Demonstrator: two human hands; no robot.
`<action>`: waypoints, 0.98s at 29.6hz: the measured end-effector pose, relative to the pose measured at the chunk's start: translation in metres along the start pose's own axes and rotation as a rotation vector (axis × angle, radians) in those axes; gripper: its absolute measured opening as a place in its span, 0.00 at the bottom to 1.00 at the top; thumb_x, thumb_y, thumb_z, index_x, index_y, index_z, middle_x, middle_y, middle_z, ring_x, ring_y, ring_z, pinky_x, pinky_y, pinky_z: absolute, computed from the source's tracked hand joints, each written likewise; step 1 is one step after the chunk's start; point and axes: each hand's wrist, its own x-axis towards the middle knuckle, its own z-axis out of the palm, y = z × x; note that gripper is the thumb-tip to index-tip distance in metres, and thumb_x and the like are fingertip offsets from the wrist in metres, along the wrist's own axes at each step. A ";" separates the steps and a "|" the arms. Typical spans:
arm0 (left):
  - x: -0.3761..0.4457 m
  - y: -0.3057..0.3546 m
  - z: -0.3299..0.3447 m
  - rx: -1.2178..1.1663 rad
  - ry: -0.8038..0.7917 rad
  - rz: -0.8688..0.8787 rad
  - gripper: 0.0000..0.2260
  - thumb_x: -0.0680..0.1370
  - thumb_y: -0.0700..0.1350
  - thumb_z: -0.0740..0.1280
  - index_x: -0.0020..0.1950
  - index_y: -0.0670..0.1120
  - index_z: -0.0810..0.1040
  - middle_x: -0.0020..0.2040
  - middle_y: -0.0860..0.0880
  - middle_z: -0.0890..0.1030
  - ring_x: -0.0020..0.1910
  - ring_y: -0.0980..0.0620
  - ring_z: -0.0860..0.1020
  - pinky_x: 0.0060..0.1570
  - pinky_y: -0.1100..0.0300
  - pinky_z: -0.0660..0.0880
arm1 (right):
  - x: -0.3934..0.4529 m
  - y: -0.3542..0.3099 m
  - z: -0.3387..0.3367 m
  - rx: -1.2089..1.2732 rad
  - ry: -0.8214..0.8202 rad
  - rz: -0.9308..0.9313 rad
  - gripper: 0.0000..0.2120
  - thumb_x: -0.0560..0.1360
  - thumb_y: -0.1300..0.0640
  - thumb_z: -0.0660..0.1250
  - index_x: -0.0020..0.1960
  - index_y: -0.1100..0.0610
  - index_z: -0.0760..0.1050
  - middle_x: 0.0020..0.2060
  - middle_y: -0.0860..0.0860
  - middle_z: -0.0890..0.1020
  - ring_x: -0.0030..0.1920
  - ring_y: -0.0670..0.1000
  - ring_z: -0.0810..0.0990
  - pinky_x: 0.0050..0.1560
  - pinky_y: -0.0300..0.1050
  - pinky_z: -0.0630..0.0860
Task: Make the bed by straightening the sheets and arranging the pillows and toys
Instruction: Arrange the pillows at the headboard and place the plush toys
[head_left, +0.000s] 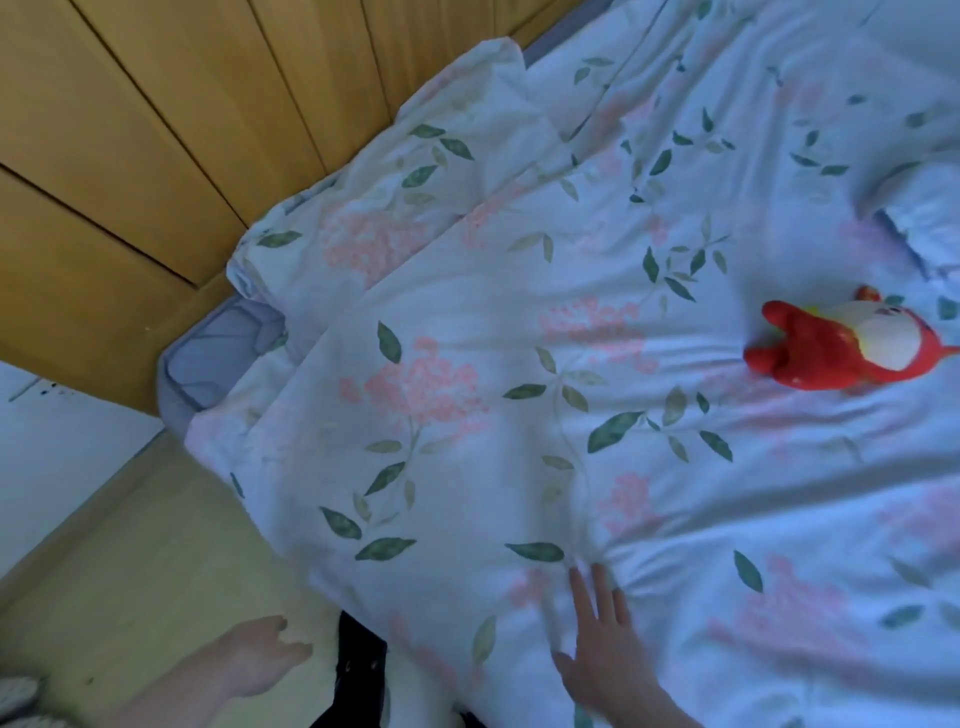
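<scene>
The floral sheet (519, 364) covers most of the bed, rumpled along its left edge beside the wooden panelling (130, 130). A red-and-white toy (836, 345) lies on it at right. The right hand (602, 654) presses flat, fingers spread, on the near edge; the left hand (260, 657) hovers loosely curled, holding nothing.

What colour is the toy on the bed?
The toy is red with a white belly, seen in the head view.

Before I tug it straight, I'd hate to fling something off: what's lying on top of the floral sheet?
A red toy lies on the floral sheet, and the right hand presses flat near its edge. Anything beneath is hidden.
</scene>
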 end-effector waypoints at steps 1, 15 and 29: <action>-0.006 0.000 0.008 0.078 -0.009 0.022 0.34 0.80 0.63 0.61 0.81 0.47 0.59 0.80 0.47 0.61 0.76 0.49 0.65 0.69 0.60 0.67 | -0.011 0.011 0.008 -0.020 -0.006 0.021 0.61 0.62 0.35 0.76 0.82 0.47 0.42 0.82 0.52 0.51 0.79 0.61 0.59 0.71 0.53 0.69; -0.064 0.137 0.120 0.635 0.150 0.601 0.44 0.79 0.52 0.64 0.81 0.53 0.33 0.78 0.50 0.25 0.79 0.40 0.31 0.79 0.39 0.47 | -0.080 0.048 0.082 -0.017 -0.047 0.196 0.50 0.76 0.33 0.62 0.78 0.44 0.26 0.77 0.48 0.26 0.80 0.58 0.36 0.76 0.62 0.56; -0.217 0.072 0.067 0.581 -0.018 0.502 0.25 0.78 0.55 0.63 0.75 0.53 0.70 0.72 0.51 0.73 0.69 0.49 0.73 0.65 0.60 0.70 | -0.234 0.051 0.011 0.229 -0.386 0.374 0.29 0.79 0.46 0.61 0.78 0.49 0.62 0.75 0.48 0.68 0.73 0.50 0.68 0.71 0.44 0.66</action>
